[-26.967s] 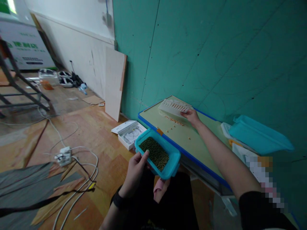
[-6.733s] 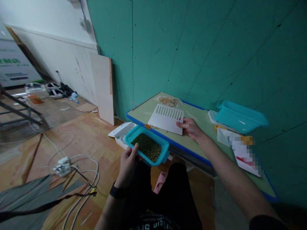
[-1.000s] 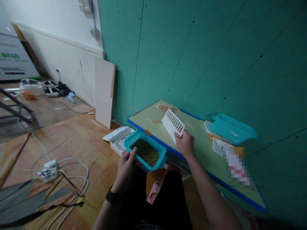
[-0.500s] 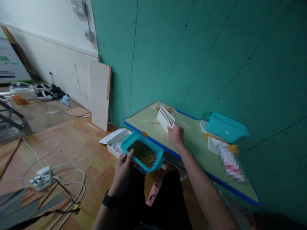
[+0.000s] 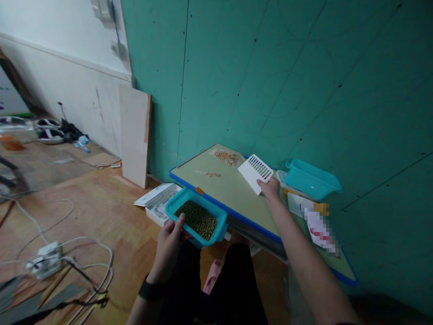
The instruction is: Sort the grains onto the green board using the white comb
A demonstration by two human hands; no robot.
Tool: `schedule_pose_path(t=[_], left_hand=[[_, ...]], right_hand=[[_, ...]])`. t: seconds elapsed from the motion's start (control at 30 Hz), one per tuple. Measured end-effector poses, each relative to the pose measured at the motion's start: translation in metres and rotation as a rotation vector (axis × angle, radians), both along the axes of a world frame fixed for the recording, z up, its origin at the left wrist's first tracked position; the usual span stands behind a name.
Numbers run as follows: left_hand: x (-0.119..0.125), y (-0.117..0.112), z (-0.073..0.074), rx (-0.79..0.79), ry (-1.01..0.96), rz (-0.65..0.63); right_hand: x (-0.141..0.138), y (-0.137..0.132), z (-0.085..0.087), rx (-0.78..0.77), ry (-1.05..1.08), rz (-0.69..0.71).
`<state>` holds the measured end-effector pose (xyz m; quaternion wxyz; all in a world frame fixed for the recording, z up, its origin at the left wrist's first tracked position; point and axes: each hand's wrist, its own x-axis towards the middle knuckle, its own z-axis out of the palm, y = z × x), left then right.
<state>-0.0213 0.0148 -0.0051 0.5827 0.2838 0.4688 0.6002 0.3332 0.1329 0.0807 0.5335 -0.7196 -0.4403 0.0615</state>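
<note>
My left hand (image 5: 170,241) is closed on the near rim of a turquoise plastic basin (image 5: 221,222), its thumb over the edge. Green and yellowish beans (image 5: 199,220) cover the basin's bottom, the green ones mostly to the left. The basin is just off the near edge of a blue-edged table (image 5: 233,194). My right hand (image 5: 270,188) grips a flat white plastic piece (image 5: 251,175) with a row of slots, above the tabletop. Pale beans (image 5: 227,157) lie at the table's far left corner, with a smaller scatter (image 5: 213,174) nearer.
Another turquoise basin (image 5: 314,179) stands on the table's right, near a white packet (image 5: 320,232) and a clear lid. An open white box (image 5: 158,207) lies beside the table. Cables and a power strip (image 5: 47,259) are on the floor at left. A board (image 5: 133,135) leans against the wall.
My right hand has moved right with the slotted white piece, away from the bean scatter, and the piece has turned. My left hand still holds the basin. The view has shifted slightly.
</note>
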Motion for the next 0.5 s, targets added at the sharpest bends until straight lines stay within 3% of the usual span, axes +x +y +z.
schedule_pose_path(t=[0.23,0.5], left_hand=[[-0.001,0.001,-0.008,0.034,-0.002,-0.005],[0.002,-0.004,0.001,0.043,-0.025,-0.005]], right_hand=[[0.022,-0.004,-0.006,0.069,0.113,0.011],[-0.028,0.026,0.007,0.052,0.165,0.283]])
